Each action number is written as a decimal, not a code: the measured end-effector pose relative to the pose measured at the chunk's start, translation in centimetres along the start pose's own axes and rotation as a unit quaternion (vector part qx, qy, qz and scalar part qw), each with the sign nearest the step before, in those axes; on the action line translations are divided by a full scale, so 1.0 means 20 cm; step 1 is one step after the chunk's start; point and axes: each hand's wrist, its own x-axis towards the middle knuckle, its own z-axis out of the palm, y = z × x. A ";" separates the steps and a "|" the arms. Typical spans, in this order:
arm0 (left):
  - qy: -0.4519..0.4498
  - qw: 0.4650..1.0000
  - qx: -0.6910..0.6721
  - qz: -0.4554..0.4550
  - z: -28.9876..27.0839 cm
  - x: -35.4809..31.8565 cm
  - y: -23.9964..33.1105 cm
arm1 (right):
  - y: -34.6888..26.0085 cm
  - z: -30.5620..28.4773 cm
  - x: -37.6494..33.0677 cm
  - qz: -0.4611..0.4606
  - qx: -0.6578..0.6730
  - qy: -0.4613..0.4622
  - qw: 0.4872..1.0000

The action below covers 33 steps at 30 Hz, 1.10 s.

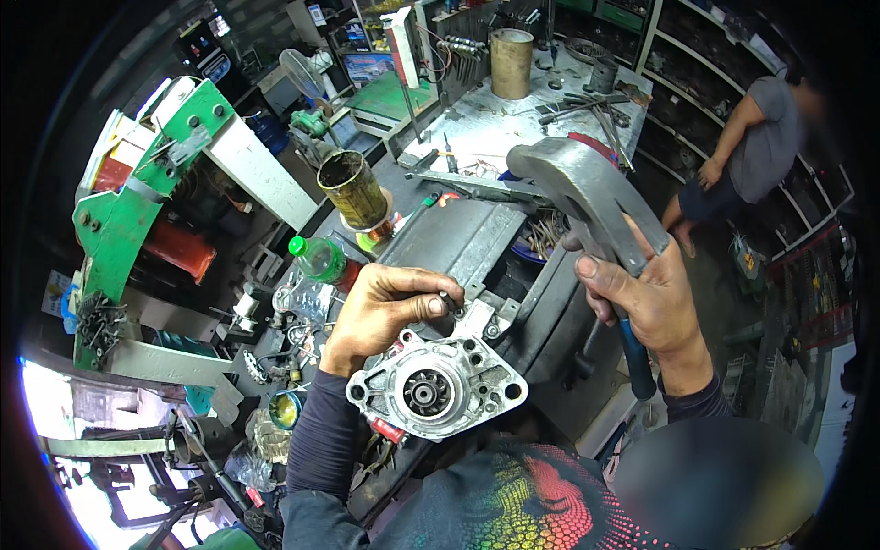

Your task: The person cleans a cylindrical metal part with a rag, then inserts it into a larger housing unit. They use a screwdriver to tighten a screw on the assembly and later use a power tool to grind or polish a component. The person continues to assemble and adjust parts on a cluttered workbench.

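Note:
A claw hammer with a grey steel head and blue handle is raised in my right hand, whose fingers wrap round it just below the head. Below it and to the left, a starter motor with a silver housing and a toothed pinion in its round opening faces up at me. My left hand reaches over the housing's far side. Its thumb and fingers pinch a small dark pin at the bracket. The pin's lower end is hard to make out. The hammer head is apart from the pin.
A grey metal bench lies beyond the motor. On the left stand a green-capped bottle, a grimy can and loose parts. Behind are a worktable with tools and a green press frame. Another person stands at right.

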 end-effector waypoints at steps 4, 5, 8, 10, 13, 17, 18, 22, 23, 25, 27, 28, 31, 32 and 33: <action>0.006 1.000 0.006 -0.004 0.00 -0.01 0.00 | 0.02 0.00 -0.09 -0.002 0.036 0.037 0.999; 0.005 1.000 0.008 0.003 0.01 0.00 0.00 | 0.01 0.00 -0.12 -0.011 0.036 0.043 0.998; 0.003 1.000 -0.006 0.005 0.01 0.01 0.01 | -0.03 0.02 -0.17 0.011 0.019 0.017 1.000; 0.003 1.000 0.007 0.006 0.01 0.01 0.01 | -0.05 0.03 -0.20 0.067 -0.011 0.047 0.997; 0.003 0.999 0.015 0.030 0.02 0.01 0.01 | -0.07 0.06 -0.21 0.001 -0.111 0.020 0.994; 0.008 0.999 0.041 0.034 0.03 0.01 0.02 | -0.06 0.09 -0.17 -0.061 -0.181 0.000 0.982; 0.005 0.999 0.031 0.029 0.03 0.01 0.02 | -0.06 0.10 -0.16 -0.081 -0.201 -0.005 0.976; 0.001 0.999 0.030 0.043 0.03 0.02 0.02 | -0.08 0.12 -0.10 -0.177 -0.294 -0.025 0.939; -0.005 0.998 0.038 0.047 0.03 0.03 0.02 | -0.09 0.13 -0.09 -0.203 -0.306 -0.029 0.930; -0.015 0.997 0.041 0.058 0.02 0.03 0.02 | -0.10 0.15 -0.07 -0.230 -0.317 -0.035 0.920; -0.017 0.998 0.035 0.044 0.02 0.03 0.01 | -0.13 0.16 -0.05 -0.225 -0.313 -0.041 0.922; -0.023 0.998 0.031 0.050 0.01 0.04 0.01 | -0.14 0.16 -0.04 -0.249 -0.333 -0.046 0.908; -0.046 0.998 0.032 0.033 0.00 0.05 -0.01 | -0.16 0.18 -0.02 -0.292 -0.374 -0.060 0.878; -0.053 0.998 0.022 0.034 0.00 0.05 -0.01 | -0.17 0.18 -0.01 -0.299 -0.381 -0.064 0.872; -0.059 0.998 0.012 0.035 0.00 0.05 -0.01 | -0.17 0.19 -0.01 -0.307 -0.388 -0.069 0.866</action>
